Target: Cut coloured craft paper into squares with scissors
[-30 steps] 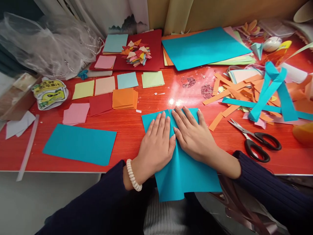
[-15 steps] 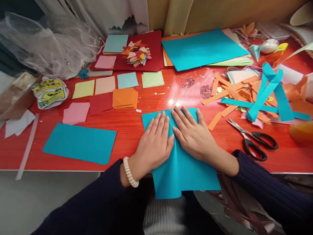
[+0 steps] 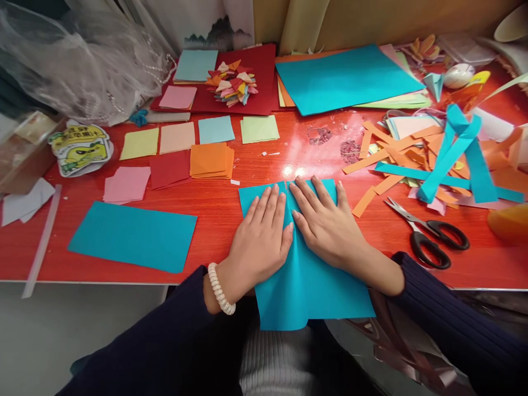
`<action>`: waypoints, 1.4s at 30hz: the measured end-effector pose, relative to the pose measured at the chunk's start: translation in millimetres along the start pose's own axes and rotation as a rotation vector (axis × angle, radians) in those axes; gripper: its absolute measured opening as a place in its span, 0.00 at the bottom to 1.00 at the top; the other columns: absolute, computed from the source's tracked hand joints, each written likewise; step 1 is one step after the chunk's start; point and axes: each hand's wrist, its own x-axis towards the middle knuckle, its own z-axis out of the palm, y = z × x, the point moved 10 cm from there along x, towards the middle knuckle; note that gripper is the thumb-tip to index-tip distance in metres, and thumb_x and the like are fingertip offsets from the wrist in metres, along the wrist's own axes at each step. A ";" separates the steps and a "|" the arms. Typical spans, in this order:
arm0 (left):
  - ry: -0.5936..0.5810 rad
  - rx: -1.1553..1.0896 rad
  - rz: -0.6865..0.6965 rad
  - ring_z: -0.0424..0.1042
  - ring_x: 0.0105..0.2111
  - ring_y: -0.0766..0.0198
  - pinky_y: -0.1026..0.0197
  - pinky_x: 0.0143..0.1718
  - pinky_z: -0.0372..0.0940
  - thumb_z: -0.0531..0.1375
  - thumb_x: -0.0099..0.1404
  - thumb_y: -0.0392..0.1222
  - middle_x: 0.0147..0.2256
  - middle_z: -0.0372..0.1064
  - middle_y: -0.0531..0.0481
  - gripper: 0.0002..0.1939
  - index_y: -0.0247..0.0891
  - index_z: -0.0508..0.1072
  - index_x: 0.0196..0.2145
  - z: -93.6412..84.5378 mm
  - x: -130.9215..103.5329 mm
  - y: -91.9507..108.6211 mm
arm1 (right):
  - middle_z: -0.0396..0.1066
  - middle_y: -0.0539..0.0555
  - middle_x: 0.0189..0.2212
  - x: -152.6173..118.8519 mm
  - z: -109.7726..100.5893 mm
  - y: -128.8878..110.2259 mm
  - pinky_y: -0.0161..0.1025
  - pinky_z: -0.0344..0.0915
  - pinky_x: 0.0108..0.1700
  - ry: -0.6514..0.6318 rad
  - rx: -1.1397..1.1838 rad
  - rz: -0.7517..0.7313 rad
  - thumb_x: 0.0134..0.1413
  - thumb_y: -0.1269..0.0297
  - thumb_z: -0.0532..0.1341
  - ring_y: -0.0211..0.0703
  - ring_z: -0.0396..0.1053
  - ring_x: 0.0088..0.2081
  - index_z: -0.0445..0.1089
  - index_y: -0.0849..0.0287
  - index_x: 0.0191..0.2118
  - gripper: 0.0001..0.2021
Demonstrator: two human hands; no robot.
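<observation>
A blue sheet of paper (image 3: 284, 300) lies at the table's front edge, its near part hanging over and bulging along a lengthwise crease. At the top of that crease a short slit shows. My left hand (image 3: 262, 234) presses flat on the sheet left of the crease, fingers stretched out. On the other side, my right hand (image 3: 325, 225) also lies flat, fingers a little spread. Both thumbs come close to the crease. Scissors (image 3: 424, 231) with black handles rest to the right of my right hand, blades apart. A blue paper rectangle (image 3: 134, 236) lies off to the left.
Small paper squares (image 3: 210, 160) in several colours sit at the left middle. Orange and blue paper strips (image 3: 445, 154) pile up on the right. Large blue paper (image 3: 350, 77) tops a stack at the back, beside a folded-paper ring (image 3: 231, 82). A clear plastic bag (image 3: 94, 66) stands back left.
Both hands stay flat on the blue sheet, almost unmoved. The view has shifted slightly, and the sheet's hanging part bulges a little differently.
</observation>
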 end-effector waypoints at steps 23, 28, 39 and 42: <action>-0.004 -0.019 -0.017 0.40 0.66 0.52 0.47 0.66 0.44 0.41 0.71 0.45 0.66 0.41 0.34 0.29 0.21 0.50 0.63 1.0 -0.1 -0.5 | 0.46 0.56 0.67 -2.5 -0.6 0.4 0.64 0.36 0.63 0.013 -0.006 0.051 0.66 0.59 0.39 0.57 0.43 0.66 0.48 0.64 0.67 0.27; 0.008 -0.031 -0.016 0.40 0.67 0.52 0.47 0.66 0.44 0.41 0.72 0.45 0.66 0.40 0.34 0.30 0.22 0.49 0.64 0.9 -0.9 -0.6 | 0.46 0.56 0.67 -3.0 -0.6 0.3 0.64 0.35 0.63 0.010 0.006 0.057 0.66 0.59 0.40 0.56 0.42 0.67 0.48 0.63 0.67 0.27; -0.006 -0.014 -0.018 0.40 0.67 0.52 0.48 0.66 0.43 0.41 0.71 0.45 0.66 0.40 0.34 0.29 0.22 0.49 0.64 1.8 -1.7 -0.6 | 0.48 0.57 0.66 -3.7 -1.0 1.1 0.65 0.34 0.63 0.009 0.003 0.072 0.66 0.59 0.40 0.57 0.43 0.66 0.48 0.64 0.67 0.27; -0.007 -0.015 -0.020 0.40 0.67 0.52 0.48 0.66 0.44 0.41 0.71 0.44 0.66 0.40 0.34 0.29 0.22 0.49 0.64 1.5 -2.0 -0.6 | 0.48 0.57 0.66 -3.7 -1.5 1.7 0.65 0.34 0.63 0.015 0.004 0.079 0.66 0.58 0.40 0.58 0.43 0.66 0.48 0.63 0.67 0.27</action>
